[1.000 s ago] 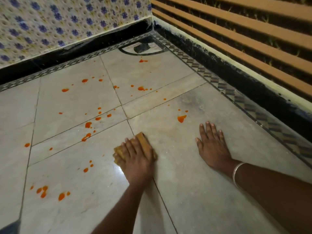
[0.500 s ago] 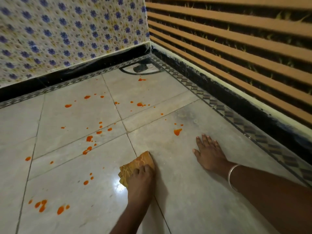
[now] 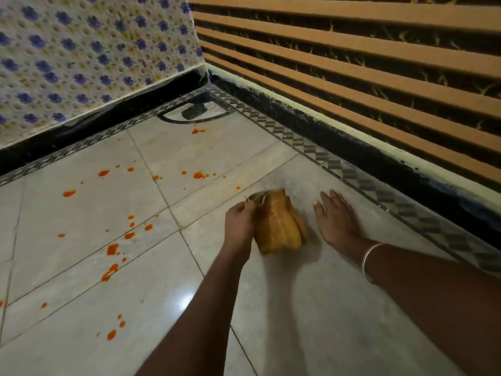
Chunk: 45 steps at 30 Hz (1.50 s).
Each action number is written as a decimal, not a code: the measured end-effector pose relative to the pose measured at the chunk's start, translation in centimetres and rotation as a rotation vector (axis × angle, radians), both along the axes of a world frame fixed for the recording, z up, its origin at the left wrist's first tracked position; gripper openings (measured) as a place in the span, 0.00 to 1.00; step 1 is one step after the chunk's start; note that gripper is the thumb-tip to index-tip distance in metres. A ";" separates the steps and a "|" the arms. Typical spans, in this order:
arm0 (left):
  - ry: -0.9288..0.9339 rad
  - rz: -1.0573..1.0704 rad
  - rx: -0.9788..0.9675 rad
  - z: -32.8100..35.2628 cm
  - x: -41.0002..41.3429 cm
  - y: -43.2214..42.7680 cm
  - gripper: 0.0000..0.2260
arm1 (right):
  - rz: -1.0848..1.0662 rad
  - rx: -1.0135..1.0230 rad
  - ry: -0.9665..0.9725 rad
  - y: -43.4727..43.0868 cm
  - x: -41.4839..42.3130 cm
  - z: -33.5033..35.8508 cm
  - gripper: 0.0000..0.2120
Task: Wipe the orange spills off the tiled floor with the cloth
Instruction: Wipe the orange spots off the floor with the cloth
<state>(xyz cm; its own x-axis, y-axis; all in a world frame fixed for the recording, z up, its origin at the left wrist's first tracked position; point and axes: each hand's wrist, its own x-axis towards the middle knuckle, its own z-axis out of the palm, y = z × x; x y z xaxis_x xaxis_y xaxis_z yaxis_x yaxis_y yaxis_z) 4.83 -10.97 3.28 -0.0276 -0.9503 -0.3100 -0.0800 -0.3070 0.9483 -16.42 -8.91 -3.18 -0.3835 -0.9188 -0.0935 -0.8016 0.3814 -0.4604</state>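
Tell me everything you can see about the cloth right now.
The cloth is a yellow-brown rag, bunched into lengthwise folds, with a darker end at the top. It looks like soft fabric, slightly blurred. The left hand grips its left edge, holding it reared up over the grey floor tile, beside the right hand, which does not touch it.

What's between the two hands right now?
Head view: only the cloth, gripped by the left hand; bare floor separates it from the flat right hand.
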 end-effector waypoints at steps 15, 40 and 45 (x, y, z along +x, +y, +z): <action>-1.225 -0.559 -0.592 -10.5 -5.9 -7.9 0.29 | 0.288 -0.043 0.384 -5.7 -0.3 -4.7 0.32; -1.260 -0.425 -0.493 -10.9 -4.6 -8.0 0.32 | 0.301 -0.030 0.408 -8.9 1.6 -5.0 0.33; -1.269 -0.216 -0.372 -11.1 0.0 -12.5 0.33 | 0.311 -0.036 0.406 -8.7 1.4 -5.2 0.33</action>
